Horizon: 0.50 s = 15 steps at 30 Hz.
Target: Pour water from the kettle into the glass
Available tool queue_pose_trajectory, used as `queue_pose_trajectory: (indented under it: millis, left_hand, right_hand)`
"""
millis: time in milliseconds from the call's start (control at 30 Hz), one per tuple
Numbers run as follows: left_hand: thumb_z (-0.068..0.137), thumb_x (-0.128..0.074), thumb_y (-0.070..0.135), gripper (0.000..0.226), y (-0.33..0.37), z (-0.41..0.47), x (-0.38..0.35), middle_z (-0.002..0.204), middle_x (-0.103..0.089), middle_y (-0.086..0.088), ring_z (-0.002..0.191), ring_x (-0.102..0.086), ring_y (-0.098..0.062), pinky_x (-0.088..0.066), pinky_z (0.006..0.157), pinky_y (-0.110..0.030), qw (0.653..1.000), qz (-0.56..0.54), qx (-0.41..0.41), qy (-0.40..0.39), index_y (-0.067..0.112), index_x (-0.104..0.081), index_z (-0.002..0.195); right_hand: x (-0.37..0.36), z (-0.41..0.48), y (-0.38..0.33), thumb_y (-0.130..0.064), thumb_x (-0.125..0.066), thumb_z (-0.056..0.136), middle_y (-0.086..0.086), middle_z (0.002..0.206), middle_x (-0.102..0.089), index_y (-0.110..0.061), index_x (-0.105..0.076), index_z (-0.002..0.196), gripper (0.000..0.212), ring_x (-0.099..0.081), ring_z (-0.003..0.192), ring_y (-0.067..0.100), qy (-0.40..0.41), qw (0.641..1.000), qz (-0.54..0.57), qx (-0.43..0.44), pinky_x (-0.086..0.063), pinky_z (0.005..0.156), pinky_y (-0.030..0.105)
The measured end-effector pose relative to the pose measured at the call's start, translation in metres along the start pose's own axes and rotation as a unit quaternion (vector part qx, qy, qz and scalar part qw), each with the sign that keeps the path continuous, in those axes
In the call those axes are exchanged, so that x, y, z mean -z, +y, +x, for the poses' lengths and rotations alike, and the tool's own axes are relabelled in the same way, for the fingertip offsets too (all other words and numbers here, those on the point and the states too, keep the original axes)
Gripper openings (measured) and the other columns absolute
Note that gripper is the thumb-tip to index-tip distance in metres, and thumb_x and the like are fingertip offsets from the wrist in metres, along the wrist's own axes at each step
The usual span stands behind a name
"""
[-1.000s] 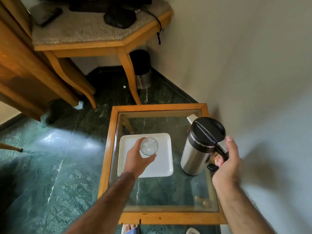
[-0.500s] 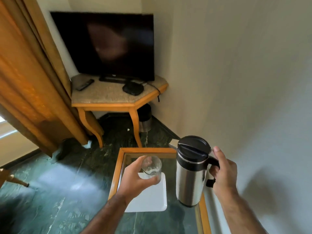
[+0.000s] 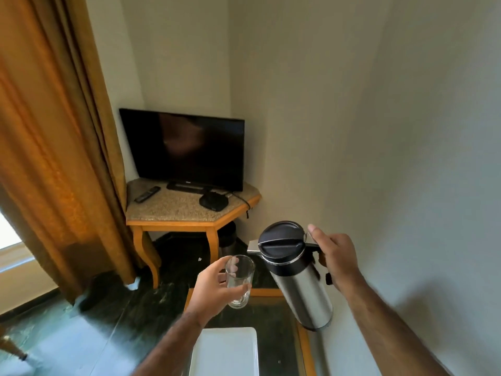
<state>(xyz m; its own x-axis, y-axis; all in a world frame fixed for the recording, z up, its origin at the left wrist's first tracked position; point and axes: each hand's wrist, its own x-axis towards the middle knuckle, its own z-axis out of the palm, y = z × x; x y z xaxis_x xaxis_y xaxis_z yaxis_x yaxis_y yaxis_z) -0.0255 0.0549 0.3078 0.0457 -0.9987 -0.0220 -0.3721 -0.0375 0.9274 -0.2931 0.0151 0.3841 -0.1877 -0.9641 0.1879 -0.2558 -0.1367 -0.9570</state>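
Note:
My left hand [image 3: 214, 287] holds a clear, empty drinking glass [image 3: 239, 280] upright in the air above the far edge of the glass-topped table [image 3: 303, 346]. My right hand [image 3: 336, 259] grips the black handle of a steel kettle [image 3: 298, 278] with a black lid. The kettle is lifted and tilted to the left, its metal spout just right of the glass rim and a little above it. No water is visible between spout and glass.
A white square tray [image 3: 225, 351] lies on the wood-framed table below my left forearm. Beyond stand a corner TV table [image 3: 189, 210] with a television [image 3: 187, 150], a remote and a black box, and a dark bin under it. An orange curtain [image 3: 54, 147] hangs left; a wall runs close on the right.
Both hands have risen off the table with the glass and kettle. The kettle went from upright to tilted toward the glass. My view has swung upward.

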Motion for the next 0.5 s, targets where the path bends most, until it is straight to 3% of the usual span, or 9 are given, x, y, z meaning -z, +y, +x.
queue_pose_trajectory:
  millis: [200, 300, 400, 500]
  left_hand:
    - [0.073, -0.093, 0.027, 0.079, 0.036, -0.007, 0.015, 0.124, -0.063, 0.014, 0.118, -0.06, -0.014, -0.056, 0.098, -0.042, 1.0, -0.011, -0.02, -0.006, 0.028, -0.054, 0.142]
    - [0.071, -0.094, 0.029, 0.072, 0.046, -0.007, 0.022, 0.117, -0.065, 0.02, 0.111, -0.063, -0.009, -0.057, 0.088, -0.031, 0.999, -0.009, -0.031, -0.005, 0.038, -0.057, 0.132]
    - [0.07, -0.094, 0.03, 0.067, 0.056, -0.008, 0.027, 0.112, -0.067, 0.025, 0.103, -0.065, 0.002, -0.056, 0.069, -0.012, 0.999, -0.011, -0.036, -0.006, 0.051, -0.054, 0.119]
    - [0.068, -0.095, 0.03, 0.06, 0.06, -0.01, 0.031, 0.101, -0.071, 0.033, 0.094, -0.067, 0.013, -0.054, 0.06, -0.008, 0.999, -0.015, -0.032, -0.008, 0.054, -0.058, 0.109]
  right_hand:
    - [0.007, 0.007, -0.055, -0.066, -0.062, 0.076, 0.006, 0.049, -0.028, -0.018, -0.037, 0.044, 0.063, -0.029, 0.048, 0.02, -0.023, 0.997, -0.045, 0.057, -0.027, 0.057, 0.038]
    - [0.007, 0.012, -0.071, -0.066, -0.061, 0.078, 0.004, 0.048, -0.028, -0.015, -0.036, 0.044, 0.067, -0.029, 0.047, 0.02, -0.032, 0.993, -0.078, 0.084, -0.028, 0.055, 0.036]
    - [0.004, 0.018, -0.086, -0.066, -0.06, 0.079, -0.001, 0.046, -0.026, -0.011, -0.031, 0.045, 0.071, -0.025, 0.045, 0.018, -0.051, 0.985, -0.119, 0.118, -0.026, 0.053, 0.035]
    - [0.002, 0.024, -0.101, -0.065, -0.06, 0.08, -0.007, 0.045, -0.02, -0.016, -0.028, 0.044, 0.069, -0.02, 0.045, 0.015, -0.057, 0.975, -0.155, 0.149, -0.021, 0.05, 0.033]
